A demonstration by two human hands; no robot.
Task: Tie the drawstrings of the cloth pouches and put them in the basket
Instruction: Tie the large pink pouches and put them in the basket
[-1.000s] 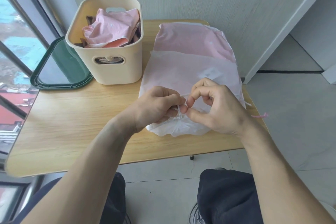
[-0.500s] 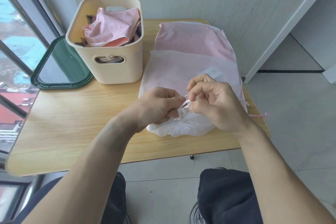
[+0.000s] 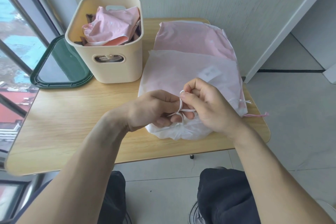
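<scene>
Two bare hands work at the near right part of the light wooden bench [image 3: 72, 125]. Landmark: cream plastic basket [image 3: 116, 67], standing at the far left-centre of the bench.

Item 1. White cloth pouch [image 3: 181, 76], lying flat to the right of the basket, its gathered mouth toward the near edge. Its thin white drawstring [image 3: 181, 107] is looped and crossed between the two hands.

Item 2. Left hand [image 3: 151, 109]: fingers curled, grip closed on the drawstring.

Item 3. Right hand [image 3: 209, 105]: thumb and forefinger pinch a loop of the same drawstring, raised just above the pouch mouth.

Item 4. Pink cloth pouch [image 3: 192, 38], under the white one, reaching further back; a pink cord end [image 3: 256, 115] hangs over the right edge of the bench.

Item 5. Crumpled pink pouches [image 3: 112, 27] inside the basket, up to its rim.

Item 6. Dark green framed lid [image 3: 60, 67], left of the basket, overhanging the left edge.

Open bench surface lies in front of the basket, to the near edge. Window at left, pale wall behind, grey tiled floor at right.
</scene>
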